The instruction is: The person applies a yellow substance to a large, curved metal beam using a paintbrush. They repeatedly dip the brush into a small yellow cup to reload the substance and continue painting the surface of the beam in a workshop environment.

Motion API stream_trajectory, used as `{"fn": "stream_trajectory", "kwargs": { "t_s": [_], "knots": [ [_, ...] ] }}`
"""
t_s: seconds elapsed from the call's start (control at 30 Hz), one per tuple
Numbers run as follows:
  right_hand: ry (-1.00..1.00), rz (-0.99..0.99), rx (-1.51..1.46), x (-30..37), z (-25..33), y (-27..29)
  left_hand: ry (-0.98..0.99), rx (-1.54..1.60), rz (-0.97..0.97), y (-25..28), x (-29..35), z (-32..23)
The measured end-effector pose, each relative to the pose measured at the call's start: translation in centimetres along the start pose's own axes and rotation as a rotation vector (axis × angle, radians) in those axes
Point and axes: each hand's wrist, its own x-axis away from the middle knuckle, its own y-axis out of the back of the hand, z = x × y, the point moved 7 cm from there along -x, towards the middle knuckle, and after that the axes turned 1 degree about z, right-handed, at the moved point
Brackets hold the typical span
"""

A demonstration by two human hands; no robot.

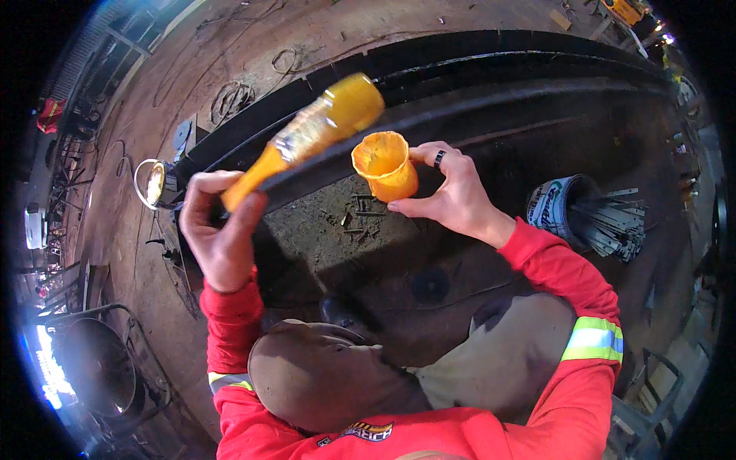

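My left hand [218, 230] is closed round the narrow neck of a yellow-orange bottle [341, 110] with a silvery patch round its middle. The bottle slants up to the right, its wide end farthest from the hand and slightly blurred. To the right of it, my right hand [458, 189] grips a small orange cup [387, 165] between thumb and fingers. The cup's rim is uneven and its mouth faces up and toward the left. Bottle and cup are apart. What is inside the cup cannot be made out clearly.
A long dark steel beam [491, 73] crosses behind my hands. On the right lies a bucket [558, 205] with many thin metal rods [613, 226] sticking out. A white pail [157, 184] stands at left, near a coiled cable [231, 100]. Small metal scraps [364, 211] lie on the dirty ground.
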Motion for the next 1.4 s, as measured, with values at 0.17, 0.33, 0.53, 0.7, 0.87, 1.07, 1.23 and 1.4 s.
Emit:
{"fn": "stream_trajectory", "kwargs": {
  "t_s": [0.17, 0.33, 0.53, 0.7, 0.87, 1.07, 1.23, 1.4],
  "knots": [
    [-0.058, -0.042, -0.033, -0.1, -0.1, 0.7, 0.064, -0.087, 0.093, -3.3, 1.6, 2.7],
    [-0.117, -0.074, -0.021, -0.3, -0.4, 1.5, 0.059, -0.095, 0.078, -3.6, 2.0, 3.9],
    [-0.163, -0.095, 0.005, -0.2, -1.1, 1.7, 0.131, -0.096, 0.11, -3.1, 2.0, 3.8],
    [-0.274, -0.089, -0.094, -0.3, -2.6, 1.9, 0.147, -0.08, 0.135, -2.2, 1.7, 3.6],
    [-0.31, -0.108, -0.177, -0.6, -2.4, 2.1, 0.168, 0.067, 0.097, -0.6, 0.4, 3.0],
    [-0.319, -0.038, -0.045, 0.5, -2.3, 0.8, -0.022, 0.225, 0.165, -0.8, -3.8, -2.0],
    [-0.269, -0.005, -0.052, 0.8, -2.1, -0.4, -0.157, 0.252, 0.122, 0.1, -7.0, -6.5],
    [-0.274, 0.014, -0.071, 0.8, -2.0, -0.4, -0.217, 0.287, 0.204, 0.0, -8.3, -9.2]
  ]
}}
